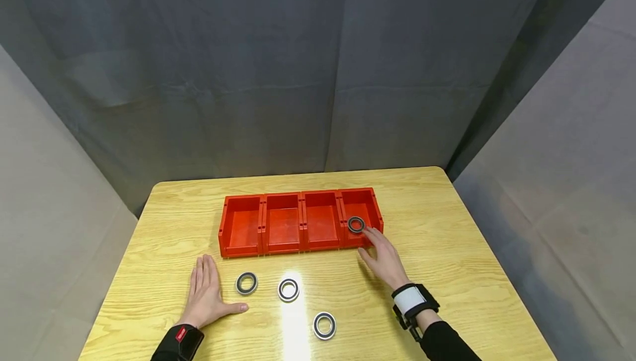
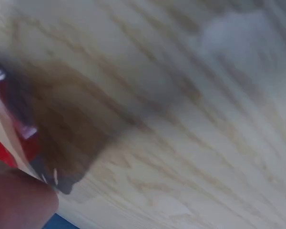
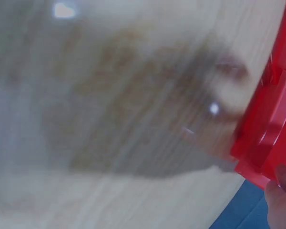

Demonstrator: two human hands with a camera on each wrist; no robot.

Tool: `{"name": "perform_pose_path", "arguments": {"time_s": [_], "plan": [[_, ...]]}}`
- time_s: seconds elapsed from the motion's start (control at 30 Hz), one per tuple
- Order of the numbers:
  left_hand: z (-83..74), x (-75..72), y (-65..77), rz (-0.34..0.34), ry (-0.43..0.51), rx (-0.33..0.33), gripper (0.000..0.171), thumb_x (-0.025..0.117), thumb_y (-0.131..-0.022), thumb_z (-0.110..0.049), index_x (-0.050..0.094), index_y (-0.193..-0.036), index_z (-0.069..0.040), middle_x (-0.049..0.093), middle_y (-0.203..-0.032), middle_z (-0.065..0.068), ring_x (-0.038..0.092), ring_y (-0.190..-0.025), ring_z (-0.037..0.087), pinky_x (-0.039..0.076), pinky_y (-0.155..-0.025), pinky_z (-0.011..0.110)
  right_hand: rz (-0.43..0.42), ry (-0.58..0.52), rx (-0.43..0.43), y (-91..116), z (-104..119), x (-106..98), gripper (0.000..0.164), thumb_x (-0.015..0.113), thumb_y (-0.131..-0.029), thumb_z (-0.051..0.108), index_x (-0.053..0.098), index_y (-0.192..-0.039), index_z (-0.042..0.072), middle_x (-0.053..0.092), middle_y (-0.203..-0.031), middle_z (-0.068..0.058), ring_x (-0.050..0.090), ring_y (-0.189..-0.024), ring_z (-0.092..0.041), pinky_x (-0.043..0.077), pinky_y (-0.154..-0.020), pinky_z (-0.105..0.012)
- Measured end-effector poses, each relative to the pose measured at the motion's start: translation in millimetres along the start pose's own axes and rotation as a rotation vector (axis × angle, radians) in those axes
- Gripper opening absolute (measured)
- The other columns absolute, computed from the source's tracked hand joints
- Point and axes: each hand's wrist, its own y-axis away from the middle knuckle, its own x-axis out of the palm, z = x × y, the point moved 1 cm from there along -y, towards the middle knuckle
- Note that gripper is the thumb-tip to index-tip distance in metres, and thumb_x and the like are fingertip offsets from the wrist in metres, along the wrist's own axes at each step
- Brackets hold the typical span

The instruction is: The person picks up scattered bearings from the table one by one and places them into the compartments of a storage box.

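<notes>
My left hand [image 1: 202,298] rests on the table with straight fingers and the thumb stretched out to the right, holding nothing. Its thumb points toward a ring-shaped bearing [image 1: 239,283] lying flat. Two more bearings lie nearby, a middle bearing [image 1: 280,290] and a front bearing [image 1: 316,325]. Over the front of the rightmost red bin [image 1: 359,200] is my right hand [image 1: 386,261], fingers extended and thumb apart. A dark-faced bearing [image 1: 350,224] shows inside that bin, right at the fingertips. In the right wrist view, fingers [image 3: 282,202] reach over the red bin's edge [image 3: 271,129].
Four joined compartments make up the red bin row, including the leftmost bin [image 1: 242,251], across the wooden table [image 1: 164,223]. A dark curtain [image 1: 248,74] hangs behind, with pale partitions [image 1: 561,184] on both sides.
</notes>
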Motion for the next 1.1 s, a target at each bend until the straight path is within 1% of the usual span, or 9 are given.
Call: {"name": "perform_pose_path", "arguments": {"time_s": [0.17, 0.27, 0.37, 0.53, 0.63, 0.7, 0.8, 0.97, 1.1], "plan": [[-9.0, -1.7, 5.3, -0.063, 0.016, 0.022, 0.16, 0.087, -0.056, -0.067, -0.01, -0.155, 0.013, -0.01, -0.162, 0.038, -0.008, -0.153, 0.052, -0.023, -0.124, 0.045, 0.011, -0.05, 0.011, 13, -5, 0, 0.054, 0.071, -0.093, 0.019, 0.055, -0.14, -0.002, 0.051, -0.148, -0.027, 0.048, -0.138, -0.046, 0.04, -0.113, -0.06], [-15.6, -3.3, 6.7, -0.099, 0.056, 0.031, 0.159, 0.088, -0.057, -0.064, -0.011, -0.155, 0.012, -0.015, -0.162, 0.036, -0.01, -0.154, 0.051, -0.02, -0.125, 0.047, 0.018, -0.071, 0.011, 20, -8, 0, 0.056, 0.072, -0.093, 0.019, 0.054, -0.142, -0.001, 0.05, -0.149, -0.027, 0.048, -0.138, -0.046, 0.04, -0.113, -0.06], [-25.2, -5.9, 6.0, -0.127, 0.118, 0.033, 0.158, 0.09, -0.058, -0.06, -0.012, -0.156, 0.01, -0.02, -0.163, 0.03, -0.011, -0.154, 0.05, -0.013, -0.126, 0.055, 0.015, -0.083, 0.001, 26, -9, 0, 0.057, 0.072, -0.092, 0.019, 0.054, -0.142, -0.001, 0.05, -0.149, -0.026, 0.048, -0.138, -0.046, 0.041, -0.112, -0.061], [-43.6, -10.3, 1.9, -0.095, 0.173, 0.017, 0.158, 0.093, -0.057, -0.055, -0.015, -0.156, 0.006, -0.024, -0.164, 0.023, -0.013, -0.154, 0.048, -0.006, -0.125, 0.061, 0.037, -0.106, 0.023, 36, -7, 0, 0.058, 0.072, -0.092, 0.02, 0.053, -0.143, 0.001, 0.05, -0.151, -0.024, 0.047, -0.139, -0.046, 0.039, -0.112, -0.063], [-52.9, -9.8, 1.2, -0.093, 0.164, 0.033, 0.159, 0.093, -0.057, -0.054, -0.015, -0.157, 0.003, -0.02, -0.165, 0.026, -0.01, -0.155, 0.047, -0.006, -0.126, 0.06, 0.066, -0.129, 0.032, 43, -3, 0, 0.06, 0.072, -0.091, 0.02, 0.052, -0.144, 0.001, 0.048, -0.152, -0.025, 0.046, -0.14, -0.046, 0.038, -0.114, -0.063], [-58.6, -8.4, 1.4, -0.115, 0.163, 0.057, 0.157, 0.094, -0.056, -0.052, -0.011, -0.159, 0.002, -0.013, -0.166, 0.029, -0.006, -0.155, 0.048, -0.005, -0.126, 0.06, 0.082, -0.141, 0.028, 47, -1, 1, 0.06, 0.072, -0.091, 0.02, 0.052, -0.144, 0.001, 0.048, -0.152, -0.025, 0.046, -0.14, -0.046, 0.038, -0.114, -0.063], [-67.6, -5.7, 3.1, -0.158, 0.192, 0.1, 0.153, 0.095, -0.055, -0.049, -0.005, -0.16, 0.001, -0.003, -0.167, 0.03, -0.001, -0.154, 0.05, -0.01, -0.128, 0.053, 0.131, -0.155, 0.039, 53, 3, 2, 0.06, 0.072, -0.092, 0.022, 0.052, -0.145, 0.003, 0.047, -0.153, -0.023, 0.045, -0.142, -0.043, 0.037, -0.115, -0.061], [-84.5, -2.2, 5.7, -0.162, 0.249, 0.138, 0.149, 0.094, -0.056, -0.05, -0.001, -0.162, -0.004, 0.0, -0.168, 0.025, 0.004, -0.153, 0.052, -0.004, -0.126, 0.061, 0.226, -0.18, 0.053, 62, 6, 7, 0.061, 0.072, -0.093, 0.028, 0.051, -0.146, 0.007, 0.048, -0.154, -0.017, 0.044, -0.144, -0.039, 0.036, -0.117, -0.061], [-94.1, 0.7, 5.9, -0.156, 0.274, 0.162, 0.146, 0.094, -0.057, -0.049, 0.002, -0.163, -0.01, 0.005, -0.169, 0.024, 0.006, -0.152, 0.053, 0.005, -0.12, 0.072, 0.259, -0.169, 0.005, 69, 11, 13, 0.062, 0.072, -0.092, 0.033, 0.053, -0.145, 0.008, 0.052, -0.151, -0.014, 0.047, -0.141, -0.038, 0.039, -0.114, -0.06]]}}
